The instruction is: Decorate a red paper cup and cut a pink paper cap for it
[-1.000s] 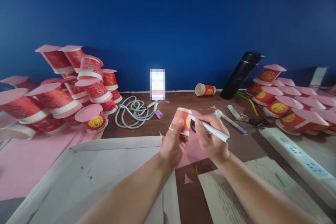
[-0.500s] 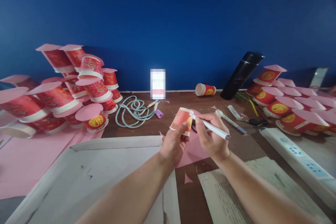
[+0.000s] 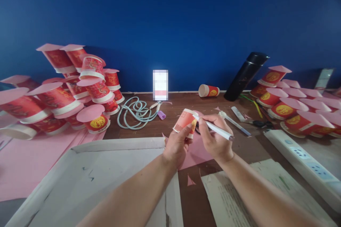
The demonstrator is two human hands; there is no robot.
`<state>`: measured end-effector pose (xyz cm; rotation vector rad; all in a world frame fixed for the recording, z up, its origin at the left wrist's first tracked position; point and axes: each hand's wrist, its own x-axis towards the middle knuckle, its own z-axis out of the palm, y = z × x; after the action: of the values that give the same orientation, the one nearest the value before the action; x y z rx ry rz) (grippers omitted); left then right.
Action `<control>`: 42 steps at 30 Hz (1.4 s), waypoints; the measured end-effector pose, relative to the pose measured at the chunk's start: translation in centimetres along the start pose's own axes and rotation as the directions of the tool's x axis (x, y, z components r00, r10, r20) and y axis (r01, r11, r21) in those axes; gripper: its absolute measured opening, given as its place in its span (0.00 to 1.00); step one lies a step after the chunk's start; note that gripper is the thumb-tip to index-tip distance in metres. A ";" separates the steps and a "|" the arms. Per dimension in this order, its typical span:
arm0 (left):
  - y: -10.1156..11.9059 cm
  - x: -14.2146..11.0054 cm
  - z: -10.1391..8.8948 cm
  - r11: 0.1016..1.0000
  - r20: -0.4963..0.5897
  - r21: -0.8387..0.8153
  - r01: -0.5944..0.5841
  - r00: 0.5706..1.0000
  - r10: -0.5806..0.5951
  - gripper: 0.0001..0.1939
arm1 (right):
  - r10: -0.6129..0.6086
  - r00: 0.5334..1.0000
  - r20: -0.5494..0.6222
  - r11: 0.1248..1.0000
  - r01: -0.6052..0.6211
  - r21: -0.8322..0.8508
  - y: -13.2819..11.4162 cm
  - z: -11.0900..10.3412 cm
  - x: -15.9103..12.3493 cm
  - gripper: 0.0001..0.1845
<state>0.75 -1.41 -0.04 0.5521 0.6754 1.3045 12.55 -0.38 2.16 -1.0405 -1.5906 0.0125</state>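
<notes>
A red paper cup [image 3: 182, 119] is held tilted in my left hand [image 3: 177, 148], with the thumb across its side near a gold emblem. My right hand [image 3: 217, 136] grips a white marker pen [image 3: 218, 130] between thumb and fingers. The pen's tip is at the cup's upper right side; whether it touches the surface I cannot tell. Under both hands lies a sheet of pink paper [image 3: 195, 155] on the brown table [image 3: 190, 202]. Part of a dark object shows between the hands, mostly hidden.
Red cups topped with pink discs are piled at left [image 3: 57, 101] and right [image 3: 285, 108]. A pale blue cable [image 3: 133, 124], a lying cup [image 3: 213, 91], a leaning black flask [image 3: 245, 78] and a power strip [image 3: 301, 159] surround the hands. A white box lid [image 3: 117, 184] lies front left.
Almost nothing differs. Both hands keep their hold on the cup and the pen, with the pen shifted only very slightly.
</notes>
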 end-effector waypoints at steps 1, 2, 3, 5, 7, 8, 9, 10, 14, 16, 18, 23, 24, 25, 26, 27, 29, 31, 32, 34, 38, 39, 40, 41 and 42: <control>0.0 0.0 0.1 1.000 -0.010 0.003 0.006 1.000 -0.006 0.19 | 0.002 1.000 -0.001 1.000 -0.002 -0.001 0.0 0.0 0.0 0.03; 0.1 -0.1 0.1 1.000 -0.025 0.002 0.018 1.000 -0.018 0.19 | 0.003 1.000 -0.001 1.000 -0.003 0.000 0.0 0.0 0.0 0.03; 0.1 -0.1 0.2 1.000 -0.035 -0.003 0.031 0.999 -0.031 0.19 | 0.003 1.000 0.000 1.000 -0.003 0.001 0.0 0.0 0.0 0.03; 0.1 -0.2 0.3 0.999 -0.033 -0.018 0.034 0.999 -0.035 0.19 | 0.003 1.000 0.000 1.000 -0.003 0.001 0.0 0.1 0.0 0.03; 0.1 -0.2 0.3 0.999 -0.021 -0.038 0.031 0.999 -0.032 0.17 | 0.003 1.000 0.001 1.000 -0.003 0.001 0.0 0.1 0.0 0.03; 0.1 -0.2 0.3 0.999 -0.017 -0.045 0.030 0.999 -0.031 0.17 | 0.002 1.000 0.003 1.000 -0.002 0.002 0.0 0.1 0.0 0.03; 0.0 -0.1 0.2 0.998 -0.015 -0.049 0.030 0.999 -0.031 0.16 | 0.001 1.000 0.004 1.000 -0.001 0.003 0.0 0.1 0.0 0.03; 0.0 -0.1 0.2 0.998 -0.017 -0.050 0.030 0.999 -0.031 0.15 | 0.001 1.000 0.006 1.000 -0.001 0.004 0.0 0.1 0.0 0.03; -0.1 0.0 0.0 0.998 -0.031 -0.052 0.031 0.999 -0.032 0.15 | 0.007 1.000 0.006 1.000 -0.007 0.003 -0.1 0.0 0.1 0.03; -0.1 0.0 0.0 0.998 -0.036 -0.055 0.035 0.999 -0.037 0.15 | 0.005 1.000 0.003 1.000 -0.005 -0.002 -0.2 0.0 0.1 0.03; -0.1 0.0 0.0 0.998 -0.029 -0.058 0.038 0.999 -0.040 0.16 | 0.001 1.000 0.005 1.000 -0.001 -0.006 -0.2 -0.1 0.2 0.03; 0.1 -0.1 0.2 0.999 -0.013 -0.042 0.028 1.000 -0.029 0.17 | 0.014 1.000 0.003 1.000 -0.014 -0.008 -0.2 0.0 0.1 0.03; 0.1 -0.1 0.2 0.999 -0.014 -0.041 0.028 1.000 -0.028 0.17 | 0.017 1.000 0.004 1.000 -0.017 -0.006 -0.1 0.0 0.1 0.03; 0.1 -0.1 0.2 0.999 -0.015 -0.043 0.030 0.999 -0.031 0.17 | 0.017 1.000 0.002 1.000 -0.017 -0.006 -0.1 0.0 0.1 0.03; 0.1 -0.1 0.2 0.998 -0.018 -0.048 0.034 0.999 -0.035 0.17 | 0.015 1.000 0.000 1.000 -0.015 -0.006 -0.1 0.0 0.1 0.03; 0.1 -0.1 0.2 0.998 -0.021 -0.056 0.040 0.999 -0.041 0.16 | 0.010 1.000 -0.001 1.000 -0.010 -0.006 -0.1 0.0 0.1 0.03; 0.1 -0.1 0.2 0.996 -0.028 -0.072 0.051 0.998 -0.054 0.15 | -0.001 1.000 -0.003 1.000 0.001 -0.008 -0.2 0.0 0.1 0.03; 0.2 -0.1 0.2 0.995 -0.035 -0.081 0.054 0.998 -0.057 0.15 | -0.012 1.000 -0.006 1.000 0.012 -0.012 -0.2 -0.1 0.2 0.03; 0.2 -0.1 0.3 0.995 -0.039 -0.084 0.052 0.998 -0.055 0.15 | -0.016 1.000 -0.006 1.000 0.016 -0.014 -0.2 -0.1 0.3 0.03; 0.3 -0.1 0.3 0.995 -0.045 -0.087 0.044 0.998 -0.048 0.17 | -0.020 1.000 -0.009 1.000 0.020 -0.013 -0.3 -0.1 0.3 0.02; 0.2 0.0 0.3 0.995 -0.049 -0.093 0.038 0.998 -0.043 0.16 | -0.015 1.000 -0.016 1.000 0.015 0.000 -0.3 -0.1 0.3 0.03; 0.2 0.0 0.3 0.995 -0.053 -0.095 0.038 0.998 -0.043 0.16 | -0.013 1.000 -0.017 1.000 0.013 0.002 -0.3 -0.1 0.3 0.03; 0.2 0.0 0.2 0.994 -0.059 -0.098 0.037 0.997 -0.043 0.16 | -0.011 1.000 -0.017 1.000 0.011 0.003 -0.3 -0.1 0.3 0.03; 0.2 0.1 0.2 0.994 -0.064 -0.101 0.037 0.997 -0.043 0.15 | -0.010 1.000 -0.016 1.000 0.010 0.003 -0.3 -0.1 0.3 0.03; 0.2 0.1 0.2 0.994 -0.067 -0.103 0.036 0.997 -0.043 0.15 | -0.011 1.000 -0.016 1.000 0.011 0.004 -0.2 -0.1 0.3 0.03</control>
<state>0.80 -1.31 0.20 0.4106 0.6692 1.3176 12.48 -0.39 2.53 -1.0270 -1.5808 -0.0002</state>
